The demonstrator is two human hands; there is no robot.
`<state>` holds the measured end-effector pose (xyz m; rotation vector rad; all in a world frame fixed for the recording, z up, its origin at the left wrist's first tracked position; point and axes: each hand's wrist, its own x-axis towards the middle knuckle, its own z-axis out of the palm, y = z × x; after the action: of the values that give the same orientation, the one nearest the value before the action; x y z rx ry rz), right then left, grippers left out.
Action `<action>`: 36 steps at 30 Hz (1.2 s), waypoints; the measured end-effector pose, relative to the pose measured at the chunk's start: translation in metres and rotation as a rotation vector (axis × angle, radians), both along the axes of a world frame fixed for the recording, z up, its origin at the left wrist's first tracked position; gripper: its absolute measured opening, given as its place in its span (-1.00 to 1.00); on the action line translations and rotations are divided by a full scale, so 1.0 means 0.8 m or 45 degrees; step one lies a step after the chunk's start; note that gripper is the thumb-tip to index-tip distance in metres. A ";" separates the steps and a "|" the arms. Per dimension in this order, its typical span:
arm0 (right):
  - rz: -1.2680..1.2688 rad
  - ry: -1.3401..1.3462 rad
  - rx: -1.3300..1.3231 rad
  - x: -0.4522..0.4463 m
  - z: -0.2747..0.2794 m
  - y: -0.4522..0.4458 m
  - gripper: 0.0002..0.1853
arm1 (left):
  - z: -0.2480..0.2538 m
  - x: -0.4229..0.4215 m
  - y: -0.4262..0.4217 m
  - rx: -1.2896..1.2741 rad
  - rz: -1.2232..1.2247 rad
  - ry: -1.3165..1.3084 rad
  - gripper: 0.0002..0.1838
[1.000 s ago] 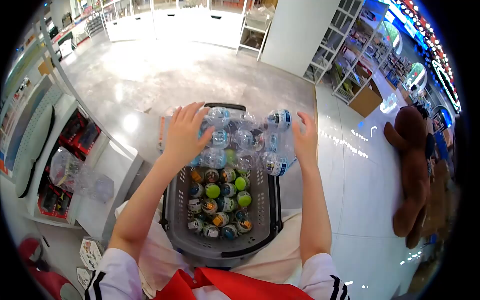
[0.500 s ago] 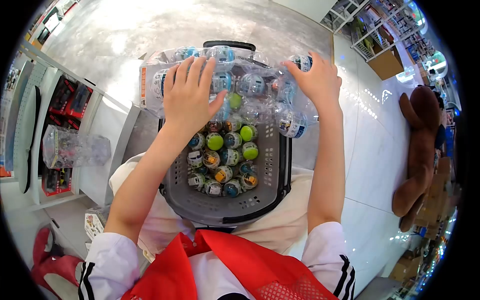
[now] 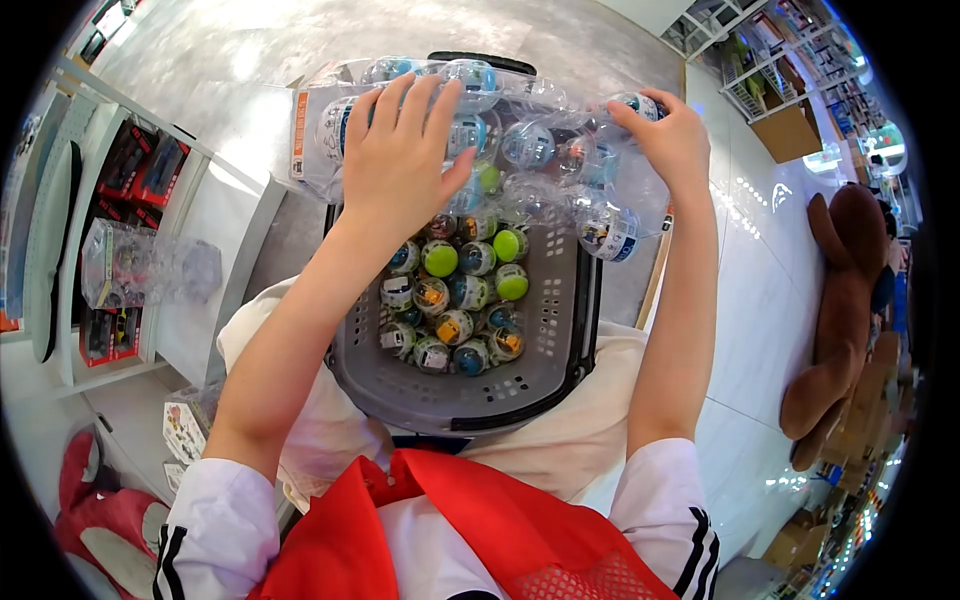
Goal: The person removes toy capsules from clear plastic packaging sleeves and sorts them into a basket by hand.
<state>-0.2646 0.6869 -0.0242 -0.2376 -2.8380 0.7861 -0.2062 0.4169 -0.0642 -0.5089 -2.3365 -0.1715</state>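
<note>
A clear plastic tray pack with capsule balls in and on it lies across the far end of a grey shopping basket. My left hand rests on the pack's left part, fingers spread and nearly flat. At the far right corner, my right hand curls its thumb and fingers around a capsule ball. Another capsule ball with a blue and white label sits at the near right corner. Several capsule toys, some with green halves, fill the middle of the basket.
On the left, an empty clear plastic pack lies by a white shelf with red boxed toys. A pink plush toy is at the lower left. A brown plush toy and cardboard boxes stand along the right.
Both hands and the plastic pack have shifted slightly up and right in view, while the view itself has also moved a little. The right fingers have closed further around the corner capsule ball.
</note>
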 end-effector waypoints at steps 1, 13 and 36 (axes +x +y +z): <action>0.004 -0.001 -0.005 -0.001 0.000 0.000 -0.22 | 0.000 0.000 0.000 0.007 0.006 -0.009 -0.44; -0.174 0.608 -1.422 -0.002 0.008 0.035 -0.43 | -0.005 -0.001 -0.004 -0.003 0.031 -0.032 -0.44; 0.739 -0.577 -1.242 0.144 -0.031 -0.033 -0.38 | -0.039 0.066 0.056 0.543 -0.950 -0.685 -0.19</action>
<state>-0.1490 0.6607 -0.0492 0.3568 -2.6190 2.4695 -0.1533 0.4613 -0.0956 -1.1994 -2.3732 -1.2539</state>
